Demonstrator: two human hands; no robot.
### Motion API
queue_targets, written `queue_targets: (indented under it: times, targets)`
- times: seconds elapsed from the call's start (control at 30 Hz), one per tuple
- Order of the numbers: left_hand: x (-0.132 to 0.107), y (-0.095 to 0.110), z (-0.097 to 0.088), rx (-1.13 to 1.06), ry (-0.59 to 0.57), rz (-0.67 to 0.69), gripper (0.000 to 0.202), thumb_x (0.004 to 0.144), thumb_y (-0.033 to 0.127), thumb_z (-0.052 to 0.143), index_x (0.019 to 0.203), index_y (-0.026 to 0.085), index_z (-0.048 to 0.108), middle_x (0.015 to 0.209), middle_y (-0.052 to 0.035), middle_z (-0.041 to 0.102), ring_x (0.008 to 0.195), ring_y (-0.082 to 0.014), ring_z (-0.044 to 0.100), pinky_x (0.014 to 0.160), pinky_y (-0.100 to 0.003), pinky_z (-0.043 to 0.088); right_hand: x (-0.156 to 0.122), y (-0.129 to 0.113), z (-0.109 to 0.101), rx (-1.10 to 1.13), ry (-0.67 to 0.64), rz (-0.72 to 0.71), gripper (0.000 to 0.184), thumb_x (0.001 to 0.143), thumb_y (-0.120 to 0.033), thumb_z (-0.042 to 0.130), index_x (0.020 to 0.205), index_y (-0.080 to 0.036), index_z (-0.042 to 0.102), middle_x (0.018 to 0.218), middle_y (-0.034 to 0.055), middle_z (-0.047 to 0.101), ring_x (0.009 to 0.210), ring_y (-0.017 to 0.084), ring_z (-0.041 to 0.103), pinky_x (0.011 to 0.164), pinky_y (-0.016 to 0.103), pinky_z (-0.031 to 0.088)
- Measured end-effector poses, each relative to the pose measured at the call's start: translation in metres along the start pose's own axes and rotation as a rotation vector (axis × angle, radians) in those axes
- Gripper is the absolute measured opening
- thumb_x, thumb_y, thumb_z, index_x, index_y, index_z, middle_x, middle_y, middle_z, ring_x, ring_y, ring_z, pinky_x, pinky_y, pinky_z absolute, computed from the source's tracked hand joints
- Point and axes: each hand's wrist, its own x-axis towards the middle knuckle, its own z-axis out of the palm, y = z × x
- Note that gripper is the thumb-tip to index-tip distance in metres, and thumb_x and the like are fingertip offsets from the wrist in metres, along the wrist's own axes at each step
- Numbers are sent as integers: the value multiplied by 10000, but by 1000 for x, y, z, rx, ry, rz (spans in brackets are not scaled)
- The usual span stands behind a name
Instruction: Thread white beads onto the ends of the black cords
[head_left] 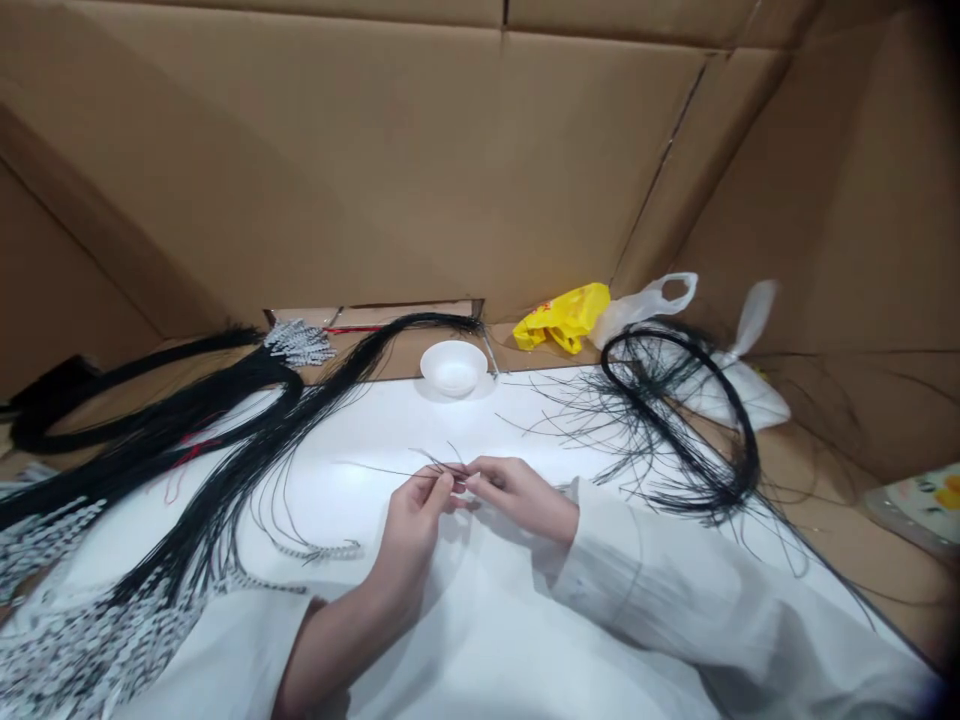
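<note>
1. Thin dark strands (442,467): pinched between both hands, above the white counter (540,420), nearer the wearer than the white bowl (454,368).
2. Left hand (418,508): fingers drawn together, thumb pressed on the strands. Right hand (523,497): thumb and fingers pinched on the same short stretch, tips close to the left ones.
3. Handling, judged: very light, thin, fairly springy; loose ends stick out in the air rather than droop. Probably smooth, could slide between fingertips; a hard pull might kink or snap one.
4. Hold: best right at the gathered part, thumb against fingertip, one pinch each side; the free ends look too wispy to grip well.
5. Similar-looking stock: black cord bundle (322,400) on the left with white beaded ends (112,650); black strand coil (750,440) on the right, stray ends fanned over the counter.
6. Hidden: the strands' middle, behind the fingertips; any knot or small piece there, can't tell. Strand count unclear, too fine and blurred.
7. Cut off: beaded ends at the left edge, patterned container (919,505) at the right edge. Contents of the yellow plastic bag (562,318): can't make out.
</note>
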Motion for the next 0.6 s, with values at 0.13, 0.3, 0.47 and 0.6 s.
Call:
queue_targets:
  times: [0.13, 0.3, 0.47, 0.6]
  targets:
    - [9, -3, -8, 19, 56, -15, 207, 734, 321, 624, 810, 128, 629, 675, -13, 572, 591, -107, 505, 609, -240, 411, 0, 9, -2, -14, 20, 5, 369, 903, -365, 372, 880, -123, 650, 735, 43, 621, 661, 130, 503, 611, 234, 356]
    - [12, -5, -7, 34, 68, -37, 201, 710, 313, 639, 788, 128, 640, 612, -2, 564, 565, -102, 493, 594, -231, 393, -1, 6, 2, -53, 35, 29, 334, 904, -315, 365, 805, -129, 624, 657, 20, 583, 595, 113, 481, 575, 224, 343]
    - [14, -6, -9, 42, 63, -55, 231, 697, 328, 648, 799, 121, 647, 670, -24, 593, 586, -108, 514, 593, -238, 407, -1, 8, 5, -148, 68, -3, 271, 878, -237, 390, 754, -144, 612, 730, 43, 603, 685, 136, 523, 645, 240, 363]
    - [16, -8, -13, 18, 127, -11, 246, 733, 365, 608, 801, 133, 651, 746, -29, 585, 622, -111, 518, 601, -241, 418, -1, 10, 5, -109, 99, 43, 256, 864, -212, 389, 777, -149, 622, 783, 54, 637, 717, 148, 551, 666, 244, 375]
